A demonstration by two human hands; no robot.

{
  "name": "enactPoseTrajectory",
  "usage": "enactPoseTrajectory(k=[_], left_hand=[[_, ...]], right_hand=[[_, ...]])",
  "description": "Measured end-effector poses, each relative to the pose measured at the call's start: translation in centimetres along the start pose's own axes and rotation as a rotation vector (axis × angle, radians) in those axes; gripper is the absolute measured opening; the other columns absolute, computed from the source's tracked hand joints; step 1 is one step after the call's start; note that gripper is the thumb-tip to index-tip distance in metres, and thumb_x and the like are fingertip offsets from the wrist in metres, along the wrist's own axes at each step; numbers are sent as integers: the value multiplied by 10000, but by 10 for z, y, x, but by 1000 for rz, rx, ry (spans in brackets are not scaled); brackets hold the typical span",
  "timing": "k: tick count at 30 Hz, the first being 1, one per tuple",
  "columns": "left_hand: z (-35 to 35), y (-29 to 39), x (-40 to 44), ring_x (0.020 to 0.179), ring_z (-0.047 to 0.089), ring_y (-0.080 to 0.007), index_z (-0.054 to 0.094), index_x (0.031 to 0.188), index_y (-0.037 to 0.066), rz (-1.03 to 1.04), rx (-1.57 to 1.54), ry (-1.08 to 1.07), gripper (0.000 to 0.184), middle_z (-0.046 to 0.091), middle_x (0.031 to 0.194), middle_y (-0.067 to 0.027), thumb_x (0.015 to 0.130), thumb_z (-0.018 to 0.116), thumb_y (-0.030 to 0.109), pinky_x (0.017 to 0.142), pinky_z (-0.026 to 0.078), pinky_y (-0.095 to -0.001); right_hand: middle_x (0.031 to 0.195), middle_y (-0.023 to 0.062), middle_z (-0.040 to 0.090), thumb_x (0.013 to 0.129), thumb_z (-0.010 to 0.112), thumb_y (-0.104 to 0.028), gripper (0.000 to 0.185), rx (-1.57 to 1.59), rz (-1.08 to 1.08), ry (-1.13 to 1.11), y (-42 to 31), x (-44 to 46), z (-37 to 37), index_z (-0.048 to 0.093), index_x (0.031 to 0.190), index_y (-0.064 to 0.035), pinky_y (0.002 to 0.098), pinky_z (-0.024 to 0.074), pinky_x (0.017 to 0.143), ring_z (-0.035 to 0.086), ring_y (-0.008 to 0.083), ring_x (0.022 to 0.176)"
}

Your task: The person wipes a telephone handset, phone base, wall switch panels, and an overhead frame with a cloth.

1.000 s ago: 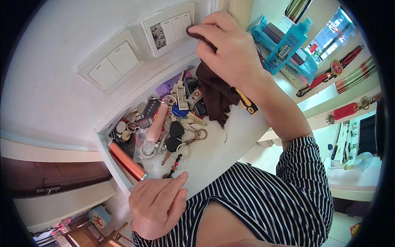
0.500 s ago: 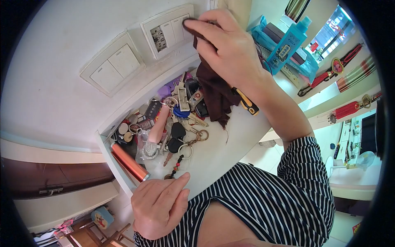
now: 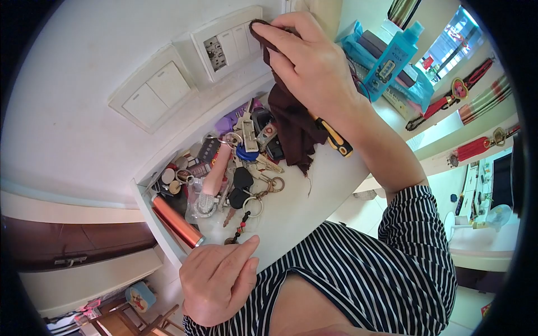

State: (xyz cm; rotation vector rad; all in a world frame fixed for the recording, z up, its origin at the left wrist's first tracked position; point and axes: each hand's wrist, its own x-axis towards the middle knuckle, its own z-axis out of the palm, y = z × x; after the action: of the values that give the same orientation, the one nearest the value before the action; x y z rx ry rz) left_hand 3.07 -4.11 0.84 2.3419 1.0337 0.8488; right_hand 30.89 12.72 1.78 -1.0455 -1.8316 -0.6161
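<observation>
My right hand (image 3: 316, 64) grips a dark brown cloth (image 3: 291, 115), its fingers bent over the bunched upper end. Under the fingertips the cloth touches the right end of a white switch panel (image 3: 228, 43), which has several switches and an exposed socket at its left. The loose end hangs onto the white ledge (image 3: 291, 193). Lower down, my left hand (image 3: 218, 283) is near the ledge's front edge, index finger extended, the others loosely bent, with nothing visible in it. Close to its fingertips lies a beaded cord (image 3: 241, 227).
Keys (image 3: 242, 187), rings and small items crowd the ledge, with an orange cylinder (image 3: 178, 219) at its left end. A yellow-black tool handle (image 3: 336, 139) lies beneath my right forearm. A blue bottle (image 3: 389, 61) stands at the right. Another switch plate (image 3: 154, 88) is on the wall.
At the switch panel, the cloth's edge has shifted slightly around my right fingertips and covers a little more of the index fingertip. My left hand stays in place.
</observation>
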Motion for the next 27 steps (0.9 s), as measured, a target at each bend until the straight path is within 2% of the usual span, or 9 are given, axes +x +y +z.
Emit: enactPoseTrajectory(k=[2,4,6,11,13,15,19,21,27], left_hand=[[1,-1,0,715,668,-291,756,1074,-5,-1,-8,1,223,730,840,-126,860,718,41,661,503,-375],[1,-2,0,717,669,-290,756,1075,-5,-2,-12,5,222,732,843,-126,861,719,43,662,503,-374],[1,-6,-1,682,677,-256,760,1103,3,65,21,4,328,719,845,-102,777,777,27,644,527,-358],[1,-7,-1,677,676,-256,761,1101,2,72,28,2,327,719,844,-103,776,778,26,637,525,-357],[1,-5,0,676,675,-256,761,1101,2,71,20,3,326,719,844,-103,776,778,26,635,524,-356],[1,-1,0,713,669,-289,754,1079,-6,15,-7,1,225,735,847,-130,863,712,38,654,501,-370],[1,-3,0,709,668,-290,755,1079,-6,20,-11,7,227,733,843,-131,861,712,36,650,499,-371],[1,-8,-2,680,676,-259,762,1099,3,64,20,3,317,722,851,-106,785,777,39,639,523,-358],[0,-6,-1,691,677,-258,760,1105,5,59,28,-10,317,721,855,-103,789,772,37,654,525,-358]], right_hand=[[1121,70,616,855,679,-43,306,-11,-29,-8,0,-2,-2,734,1155,-67,359,573,764,682,251,892],[1145,74,603,860,676,-35,336,-51,28,-161,1,-5,-6,722,1191,-71,356,574,785,682,247,925],[1138,72,605,861,674,-37,329,-31,19,-92,2,-4,-1,725,1183,-73,358,572,780,680,248,915],[1128,64,610,862,667,-36,312,27,-4,12,-2,0,0,730,1164,-80,362,570,767,678,249,896],[1127,64,609,857,668,-33,317,-41,11,-100,-1,-3,-4,729,1165,-83,359,569,764,678,249,898],[1124,63,610,853,670,-30,321,-30,15,-90,0,-4,-3,730,1164,-83,356,569,763,678,249,898],[1105,63,617,841,672,-23,315,8,1,19,-1,0,1,737,1144,-84,357,568,753,675,250,891],[1101,66,619,843,671,-22,331,-15,-9,-40,1,-3,0,728,1162,-88,359,568,755,675,253,896],[1097,73,625,843,679,-16,371,19,14,-65,1,-2,-1,702,1203,-105,362,569,764,672,262,912]])
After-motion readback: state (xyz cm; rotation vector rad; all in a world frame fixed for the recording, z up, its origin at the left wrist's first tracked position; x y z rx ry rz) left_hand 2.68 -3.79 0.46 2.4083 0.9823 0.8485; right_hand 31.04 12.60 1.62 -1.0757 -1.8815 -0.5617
